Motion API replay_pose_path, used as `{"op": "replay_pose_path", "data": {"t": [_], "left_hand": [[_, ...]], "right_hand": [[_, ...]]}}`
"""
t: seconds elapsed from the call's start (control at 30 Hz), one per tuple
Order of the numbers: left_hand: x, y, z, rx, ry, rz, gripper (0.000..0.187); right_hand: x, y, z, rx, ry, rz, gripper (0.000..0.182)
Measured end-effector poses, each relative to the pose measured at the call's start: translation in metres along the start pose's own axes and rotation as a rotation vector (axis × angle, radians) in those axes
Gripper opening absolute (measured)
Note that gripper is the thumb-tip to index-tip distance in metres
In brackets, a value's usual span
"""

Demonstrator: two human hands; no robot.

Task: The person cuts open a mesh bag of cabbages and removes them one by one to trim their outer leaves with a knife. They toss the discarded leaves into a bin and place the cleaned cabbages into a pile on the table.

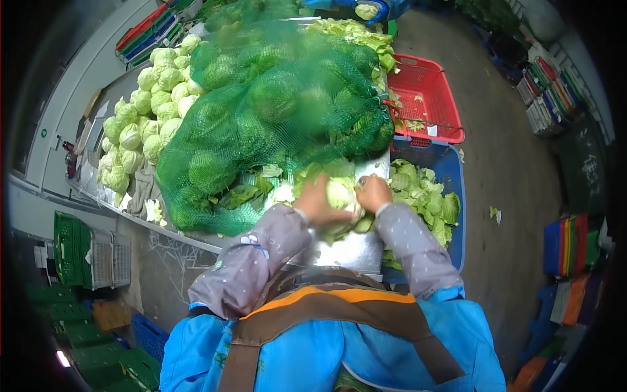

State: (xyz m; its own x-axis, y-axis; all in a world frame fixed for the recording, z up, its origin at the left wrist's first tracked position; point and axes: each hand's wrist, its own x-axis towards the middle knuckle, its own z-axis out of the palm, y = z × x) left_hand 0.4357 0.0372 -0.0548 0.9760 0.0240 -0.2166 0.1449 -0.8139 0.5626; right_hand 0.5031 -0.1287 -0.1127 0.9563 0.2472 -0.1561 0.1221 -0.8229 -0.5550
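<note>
A pale green cabbage (342, 194) with loose outer leaves is at the near edge of the metal table (349, 253). My left hand (320, 201) wraps round its left side, slightly blurred. Against its right side, my right hand (374, 193) is closed with the fingers curled in; what they hold is hidden. Just beyond and to the left lie large green mesh sacks (261, 111) full of cabbages. Loose leaves (245, 195) lie on the netting left of my hands.
Several trimmed cabbages (130, 136) are piled at the table's left. On the right stand a blue crate (462, 196) of leaves (421, 193) and a red crate (450, 108) with scraps. Stacked green crates (72, 248) stand at lower left. A grey glove (140, 191) lies near the pile.
</note>
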Motion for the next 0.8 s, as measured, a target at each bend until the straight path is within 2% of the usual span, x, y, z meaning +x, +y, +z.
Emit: {"op": "replay_pose_path", "data": {"t": [0.03, 0.07, 0.13, 0.2, 0.23, 0.27, 0.33, 0.4, 0.47, 0.5, 0.53, 0.6, 0.63, 0.67, 0.7, 0.73, 0.77, 0.8], "left_hand": [[0.0, 0.005, -0.001, -0.017, -0.033, -0.129, 0.103], [-0.006, 0.009, 0.001, -0.023, -0.034, -0.143, 0.103], [-0.022, 0.016, 0.005, 0.179, 0.086, -0.154, 0.097], [-0.021, 0.012, -0.002, 0.068, 0.052, -0.194, 0.093], [-0.023, -0.01, 0.001, -0.016, 0.076, -0.065, 0.093], [-0.02, -0.038, 0.003, -0.096, 0.116, 0.07, 0.093], [-0.03, -0.078, -0.012, -0.272, 0.018, 0.194, 0.089], [-0.045, -0.093, -0.054, -0.644, -0.271, 0.041, 0.088], [-0.056, -0.116, -0.081, -0.714, -0.283, -0.112, 0.087], [-0.065, -0.115, -0.084, -0.775, -0.191, -0.299, 0.09], [-0.071, -0.101, -0.073, -0.776, -0.192, -0.315, 0.09], [-0.074, -0.059, -0.032, -0.144, 0.293, -0.375, 0.094], [-0.078, -0.049, -0.021, -0.032, 0.371, -0.221, 0.095], [-0.085, -0.042, -0.012, 0.08, 0.44, -0.072, 0.097], [-0.092, -0.038, -0.007, 0.211, 0.398, 0.051, 0.102], [-0.097, -0.033, -0.003, 0.089, 0.41, 0.158, 0.108], [-0.097, -0.032, -0.001, 0.008, 0.373, 0.166, 0.11], [-0.096, -0.031, 0.0, -0.073, 0.337, 0.176, 0.112]], "right_hand": [[-0.016, -0.007, -0.002, 0.028, -0.04, 0.006, 0.033], [-0.029, -0.008, 0.007, 0.1, 0.021, -0.017, 0.024], [-0.026, 0.007, 0.028, 0.134, 0.063, 0.003, 0.025], [-0.017, 0.018, 0.031, 0.11, -0.006, 0.11, 0.028], [-0.013, 0.039, 0.043, 0.216, 0.038, 0.067, 0.031], [-0.01, 0.041, 0.046, 0.138, -0.032, 0.072, 0.031], [-0.029, 0.019, 0.039, 0.124, -0.028, 0.065, 0.029], [-0.058, 0.018, 0.059, 0.16, 0.018, 0.085, 0.032], [-0.088, 0.014, 0.063, 0.127, 0.016, 0.079, 0.036], [-0.094, 0.009, 0.06, 0.097, 0.036, 0.079, 0.039], [-0.096, 0.007, 0.054, 0.099, 0.022, 0.081, 0.039], [-0.088, 0.006, 0.03, 0.063, -0.092, 0.058, 0.047], [-0.091, 0.002, 0.017, -0.019, 0.101, -0.067, 0.053], [-0.091, -0.005, 0.005, -0.025, 0.099, -0.074, 0.053], [-0.095, -0.011, -0.006, 0.137, 0.079, -0.203, 0.054], [-0.103, -0.017, -0.017, 0.303, 0.062, -0.324, 0.055], [-0.11, -0.026, -0.027, 0.298, -0.059, -0.313, 0.051], [-0.115, -0.029, -0.027, 0.296, -0.058, -0.309, 0.051]]}}
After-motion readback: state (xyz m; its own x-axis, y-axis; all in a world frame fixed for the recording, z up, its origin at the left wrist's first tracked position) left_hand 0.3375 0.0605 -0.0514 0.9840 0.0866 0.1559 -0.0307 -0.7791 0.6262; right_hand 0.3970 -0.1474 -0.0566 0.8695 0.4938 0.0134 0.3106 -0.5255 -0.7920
